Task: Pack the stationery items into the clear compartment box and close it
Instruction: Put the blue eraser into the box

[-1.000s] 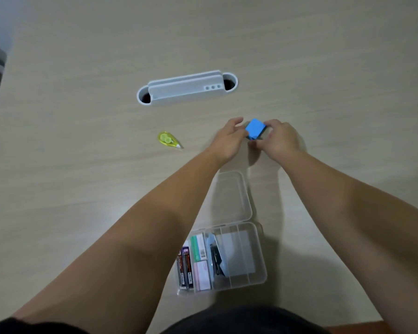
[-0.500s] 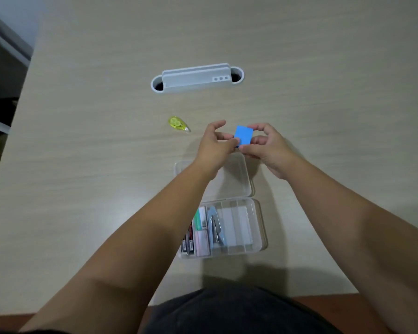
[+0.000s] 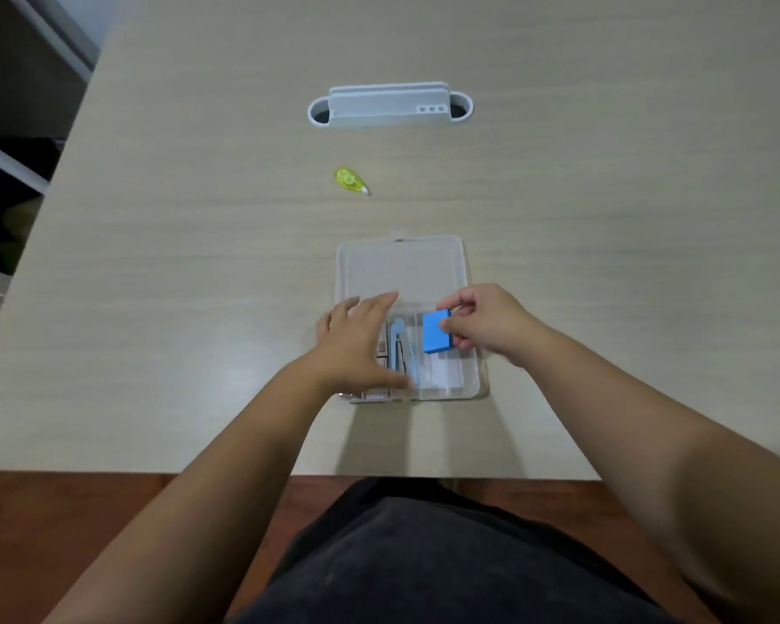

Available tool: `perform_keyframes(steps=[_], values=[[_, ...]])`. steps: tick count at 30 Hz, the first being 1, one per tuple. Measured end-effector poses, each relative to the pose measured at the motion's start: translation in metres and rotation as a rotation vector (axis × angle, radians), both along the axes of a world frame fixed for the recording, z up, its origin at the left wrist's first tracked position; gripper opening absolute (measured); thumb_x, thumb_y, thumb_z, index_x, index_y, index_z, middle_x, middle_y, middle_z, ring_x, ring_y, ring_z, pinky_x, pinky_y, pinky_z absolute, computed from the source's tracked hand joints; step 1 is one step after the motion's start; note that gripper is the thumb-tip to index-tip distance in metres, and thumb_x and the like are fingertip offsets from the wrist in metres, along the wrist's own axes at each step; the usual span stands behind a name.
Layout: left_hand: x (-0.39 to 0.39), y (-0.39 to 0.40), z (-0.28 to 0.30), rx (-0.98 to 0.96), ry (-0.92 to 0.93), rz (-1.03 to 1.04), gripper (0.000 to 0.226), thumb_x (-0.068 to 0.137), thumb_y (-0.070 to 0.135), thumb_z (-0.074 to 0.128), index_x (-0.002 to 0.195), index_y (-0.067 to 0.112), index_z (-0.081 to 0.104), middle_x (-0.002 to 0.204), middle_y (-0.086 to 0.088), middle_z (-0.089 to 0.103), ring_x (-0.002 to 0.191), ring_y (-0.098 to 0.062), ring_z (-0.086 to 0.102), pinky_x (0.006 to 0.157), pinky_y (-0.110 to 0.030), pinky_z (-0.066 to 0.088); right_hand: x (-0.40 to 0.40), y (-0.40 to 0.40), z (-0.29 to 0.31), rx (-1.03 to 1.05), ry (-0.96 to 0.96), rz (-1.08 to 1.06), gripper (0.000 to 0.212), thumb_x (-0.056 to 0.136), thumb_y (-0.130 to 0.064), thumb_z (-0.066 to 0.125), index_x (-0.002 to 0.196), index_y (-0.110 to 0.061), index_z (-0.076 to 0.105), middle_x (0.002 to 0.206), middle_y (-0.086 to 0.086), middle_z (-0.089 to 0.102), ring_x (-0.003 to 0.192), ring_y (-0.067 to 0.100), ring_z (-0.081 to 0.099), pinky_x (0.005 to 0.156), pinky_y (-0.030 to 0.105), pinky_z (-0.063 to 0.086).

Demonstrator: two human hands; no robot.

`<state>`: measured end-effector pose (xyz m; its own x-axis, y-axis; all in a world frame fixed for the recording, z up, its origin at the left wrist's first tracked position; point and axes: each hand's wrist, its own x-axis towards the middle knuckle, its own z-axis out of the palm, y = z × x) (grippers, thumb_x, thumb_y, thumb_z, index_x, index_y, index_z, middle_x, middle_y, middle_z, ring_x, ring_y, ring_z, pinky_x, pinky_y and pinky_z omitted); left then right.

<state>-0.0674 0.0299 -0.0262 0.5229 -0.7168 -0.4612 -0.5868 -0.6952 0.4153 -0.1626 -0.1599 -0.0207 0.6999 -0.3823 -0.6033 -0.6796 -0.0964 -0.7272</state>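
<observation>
Clear compartment box [image 3: 473,385] open on the pale wood-grain bench [image 3: 199,272], near the front edge, lid [image 3: 399,268] folded flat on the bench behind the tray. Right hand [image 3: 485,326] over the right side of the box, thumb and fingers pinched on a blue block [image 3: 435,331], probably a sticky-note pad, held tilted just above the rightmost compartments; whether touching the tray cannot be told. Left hand [image 3: 356,342] spread flat and empty, fingers extended, palm down over the left side of the box, covering most of the compartments there; contact with the box not clear. Between the two hands, inside the box, a light blue slim item [image 3: 399,349] lying lengthwise in a middle compartment, exact kind too blurred to name. White paper-like pieces [image 3: 442,376] in the compartment under the blue block. Behind the box and slightly left, well apart from the lid, a yellow correction-tape dispenser [image 3: 350,181] lying alone on the bench. Farther behind the box, a white cable-port fitting [image 3: 388,105] set into the bench surface, dark openings at both ends. Dark clothing [image 3: 424,556] in front of the box, below the bench edge.
</observation>
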Motion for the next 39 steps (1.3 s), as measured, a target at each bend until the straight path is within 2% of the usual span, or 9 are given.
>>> perform_keyframes(steps=[3, 6, 10, 14, 20, 24, 30, 35, 39], values=[[-0.011, 0.009, -0.01, 0.087, -0.016, -0.086, 0.135, 0.05, 0.073, 0.07, 0.147, 0.038, -0.016, 0.159, 0.02, -0.012, 0.147, -0.023, -0.017, 0.116, -0.052, -0.009, -0.003, 0.014, -0.003, -0.067, 0.074, 0.035, 0.02, 0.08, -0.007, 0.068, 0.097, -0.017, 0.068, 0.073, 0.006, 0.064, 0.069, 0.023, 0.068, 0.071, 0.037, 0.061], [-0.014, 0.009, -0.013, 0.122, -0.073, -0.088, 0.137, 0.054, 0.064, 0.074, 0.147, 0.034, -0.021, 0.158, 0.019, -0.019, 0.146, -0.023, -0.022, 0.114, -0.053, -0.014, -0.003, 0.024, -0.005, -0.197, 0.104, 0.069, 0.024, 0.078, -0.014, 0.071, 0.101, -0.02, 0.07, 0.087, 0.005, 0.065, 0.074, 0.02, 0.065, 0.06, 0.027, 0.053], [-0.013, 0.005, -0.012, 0.113, -0.097, -0.083, 0.134, 0.057, 0.058, 0.076, 0.147, 0.035, -0.02, 0.158, 0.019, -0.019, 0.147, -0.022, -0.021, 0.113, -0.055, -0.014, -0.002, 0.026, -0.006, -0.278, 0.099, 0.05, 0.025, 0.078, -0.017, 0.073, 0.102, -0.023, 0.072, 0.089, -0.001, 0.059, 0.063, 0.007, 0.055, 0.048, 0.016, 0.037], [-0.016, 0.009, -0.013, 0.099, -0.084, -0.077, 0.131, 0.057, 0.058, 0.075, 0.147, 0.038, -0.019, 0.158, 0.022, -0.018, 0.147, -0.019, -0.022, 0.114, -0.055, -0.013, -0.011, 0.026, -0.01, -0.238, 0.106, -0.033, 0.025, 0.079, -0.016, 0.072, 0.102, -0.026, 0.073, 0.09, -0.003, 0.059, 0.06, 0.006, 0.056, 0.044, 0.018, 0.037], [-0.017, 0.012, -0.015, 0.1, -0.092, -0.072, 0.131, 0.058, 0.058, 0.074, 0.146, 0.038, -0.02, 0.158, 0.021, -0.018, 0.146, -0.019, -0.023, 0.114, -0.055, -0.012, -0.013, 0.031, -0.015, -0.266, 0.097, -0.018, 0.03, 0.079, -0.017, 0.073, 0.108, -0.026, 0.072, 0.09, -0.006, 0.058, 0.06, 0.0, 0.053, 0.046, 0.013, 0.034], [-0.017, 0.012, -0.016, 0.102, -0.107, -0.081, 0.13, 0.059, 0.059, 0.073, 0.146, 0.038, -0.02, 0.158, 0.02, -0.019, 0.146, -0.02, -0.022, 0.113, -0.054, -0.013, -0.014, 0.032, -0.015, -0.274, 0.106, -0.035, 0.027, 0.076, -0.015, 0.076, 0.099, -0.028, 0.072, 0.089, -0.003, 0.061, 0.058, 0.003, 0.055, 0.045, 0.015, 0.036], [-0.017, 0.011, -0.015, 0.113, -0.116, -0.08, 0.129, 0.059, 0.059, 0.073, 0.147, 0.038, -0.02, 0.158, 0.02, -0.019, 0.146, -0.02, -0.022, 0.113, -0.055, -0.014, -0.006, 0.035, -0.016, -0.378, 0.114, 0.019, 0.03, 0.075, -0.008, 0.073, 0.083, -0.024, 0.05, 0.075, 0.0, 0.054, 0.057, 0.013, 0.054, 0.043, 0.023, 0.038], [-0.008, 0.008, -0.01, 0.121, -0.055, -0.074, 0.127, 0.057, 0.067, 0.071, 0.149, 0.038, -0.012, 0.159, 0.021, -0.012, 0.147, -0.023, -0.019, 0.112, -0.058, -0.014, 0.001, 0.021, -0.007, -0.357, 0.106, 0.056, 0.028, 0.071, -0.031, 0.08, 0.085, -0.024, 0.056, 0.074, -0.014, 0.046, 0.064, 0.003, 0.047, 0.05, 0.022, 0.035], [0.014, 0.001, 0.0, -0.015, 0.018, 0.065, 0.107, 0.064, 0.073, 0.062, 0.15, 0.041, 0.006, 0.159, 0.026, -0.004, 0.148, -0.025, -0.005, 0.116, -0.055, 0.0, 0.023, 0.0, 0.012, -0.297, -0.015, -0.051, 0.02, 0.078, -0.045, 0.067, 0.081, -0.027, 0.06, 0.081, -0.006, 0.063, 0.073, 0.013, 0.058, 0.06, 0.028, 0.041]])
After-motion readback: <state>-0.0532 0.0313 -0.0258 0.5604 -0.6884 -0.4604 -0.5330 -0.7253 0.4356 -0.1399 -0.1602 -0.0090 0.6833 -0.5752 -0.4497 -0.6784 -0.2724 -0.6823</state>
